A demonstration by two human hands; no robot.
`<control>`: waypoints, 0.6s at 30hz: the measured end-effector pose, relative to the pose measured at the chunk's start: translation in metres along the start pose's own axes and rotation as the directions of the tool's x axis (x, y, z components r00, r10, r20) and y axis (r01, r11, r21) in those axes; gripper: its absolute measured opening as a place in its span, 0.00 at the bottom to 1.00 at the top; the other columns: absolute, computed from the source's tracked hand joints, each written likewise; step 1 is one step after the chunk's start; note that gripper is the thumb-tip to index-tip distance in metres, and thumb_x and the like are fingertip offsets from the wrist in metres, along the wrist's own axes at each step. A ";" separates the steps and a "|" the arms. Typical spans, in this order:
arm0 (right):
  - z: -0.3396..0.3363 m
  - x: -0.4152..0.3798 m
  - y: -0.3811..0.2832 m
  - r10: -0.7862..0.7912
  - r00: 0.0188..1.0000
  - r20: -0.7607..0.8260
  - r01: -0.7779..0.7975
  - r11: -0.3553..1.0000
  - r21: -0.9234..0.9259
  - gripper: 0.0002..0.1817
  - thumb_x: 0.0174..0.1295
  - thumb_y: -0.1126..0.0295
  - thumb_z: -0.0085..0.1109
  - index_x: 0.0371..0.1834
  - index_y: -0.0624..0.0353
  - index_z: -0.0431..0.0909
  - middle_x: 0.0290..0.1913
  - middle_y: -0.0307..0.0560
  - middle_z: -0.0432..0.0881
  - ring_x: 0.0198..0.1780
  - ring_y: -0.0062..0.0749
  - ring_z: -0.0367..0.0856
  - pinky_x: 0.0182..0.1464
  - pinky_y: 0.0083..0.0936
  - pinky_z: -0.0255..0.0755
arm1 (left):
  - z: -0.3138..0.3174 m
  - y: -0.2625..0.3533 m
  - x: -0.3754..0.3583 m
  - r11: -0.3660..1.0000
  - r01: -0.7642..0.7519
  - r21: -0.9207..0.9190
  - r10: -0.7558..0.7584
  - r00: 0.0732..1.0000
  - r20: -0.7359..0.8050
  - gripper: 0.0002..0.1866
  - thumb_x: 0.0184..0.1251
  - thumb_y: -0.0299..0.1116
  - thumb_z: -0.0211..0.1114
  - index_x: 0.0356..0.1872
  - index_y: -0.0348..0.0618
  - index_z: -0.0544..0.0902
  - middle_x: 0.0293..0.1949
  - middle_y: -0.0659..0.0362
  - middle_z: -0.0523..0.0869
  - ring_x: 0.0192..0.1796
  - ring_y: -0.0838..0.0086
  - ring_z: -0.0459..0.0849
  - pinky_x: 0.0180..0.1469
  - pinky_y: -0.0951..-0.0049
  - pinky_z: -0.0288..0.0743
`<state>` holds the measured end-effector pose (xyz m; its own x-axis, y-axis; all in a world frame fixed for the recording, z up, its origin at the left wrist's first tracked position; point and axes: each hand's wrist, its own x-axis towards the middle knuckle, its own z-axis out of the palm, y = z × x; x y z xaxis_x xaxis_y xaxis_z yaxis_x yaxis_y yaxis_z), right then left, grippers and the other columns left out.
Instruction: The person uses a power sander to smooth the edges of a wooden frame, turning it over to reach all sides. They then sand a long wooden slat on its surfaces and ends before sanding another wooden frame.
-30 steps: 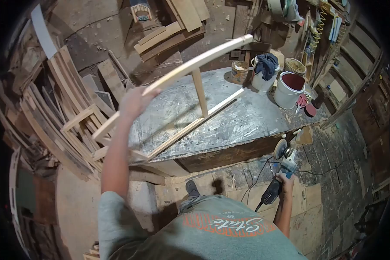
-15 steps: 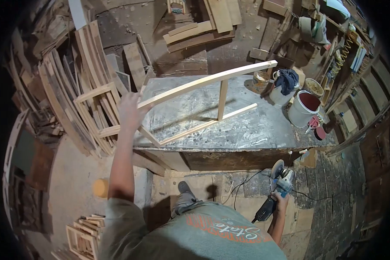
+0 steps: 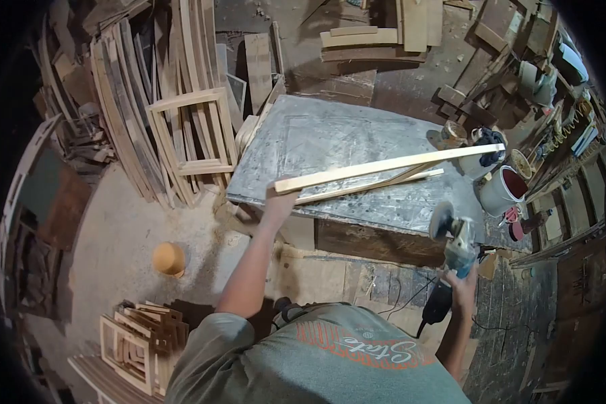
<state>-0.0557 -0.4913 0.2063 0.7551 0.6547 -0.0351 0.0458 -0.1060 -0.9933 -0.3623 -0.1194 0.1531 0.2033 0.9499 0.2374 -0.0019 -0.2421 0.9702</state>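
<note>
My left hand point(image 3: 281, 196) is closed around the left end of a pale wooden frame point(image 3: 384, 166). The frame stands tilted on its long edge over the grey worktable point(image 3: 316, 128), so its upper bar nearly overlaps the lower one. In my right hand point(image 3: 463, 286) is an angle grinder point(image 3: 459, 258), gripped by its body. The grinder's round disc point(image 3: 441, 221) faces the table's front edge, apart from the frame, near its right end.
White buckets point(image 3: 501, 192) and a tin point(image 3: 453, 132) stand at the table's right end. Several small frames point(image 3: 131, 347) are stacked on the floor at lower left, near a yellow-orange round object point(image 3: 168, 259). Wooden strips point(image 3: 124, 101) lean at the left, and a cord point(image 3: 505, 328) trails on the floor.
My left hand has come nearer the table's front edge, tipping the frame toward me. The grinder has risen toward the table. The view has shifted left.
</note>
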 end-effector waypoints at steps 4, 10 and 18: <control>0.083 -0.011 -0.074 -0.186 0.959 0.212 0.230 0.951 -0.207 0.41 0.42 0.76 0.69 0.66 0.64 0.66 0.51 0.48 0.81 0.50 0.33 0.81 0.57 0.30 0.73 | -0.007 0.002 -0.010 0.946 -0.179 0.270 0.150 0.981 0.127 0.04 0.56 0.22 0.69 0.29 0.37 0.81 0.25 0.56 0.82 0.29 0.72 0.80 0.34 0.68 0.74; 0.163 -0.022 -0.115 -0.256 0.851 0.458 0.470 0.759 -0.450 0.46 0.40 0.70 0.70 0.68 0.66 0.62 0.45 0.64 0.83 0.48 0.51 0.85 0.55 0.39 0.75 | -0.005 0.002 -0.009 0.910 -0.285 0.302 0.263 0.958 0.112 0.08 0.59 0.29 0.70 0.27 0.38 0.79 0.22 0.50 0.77 0.26 0.65 0.78 0.32 0.64 0.71; 0.230 -0.048 -0.179 -0.076 0.784 0.616 0.556 0.526 -0.643 0.45 0.41 0.67 0.69 0.68 0.64 0.62 0.36 0.67 0.83 0.42 0.67 0.82 0.48 0.50 0.74 | -0.006 -0.006 -0.021 0.943 -0.298 -0.147 0.322 0.928 0.185 0.13 0.58 0.33 0.74 0.41 0.38 0.88 0.33 0.54 0.90 0.37 0.73 0.87 0.42 0.73 0.78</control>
<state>-0.2511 -0.3314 0.3607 0.1858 0.9824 -0.0195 0.8647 -0.1729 -0.4717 -0.3728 -0.1368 0.1426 0.3694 0.7674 0.5241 -0.2067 -0.4820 0.8514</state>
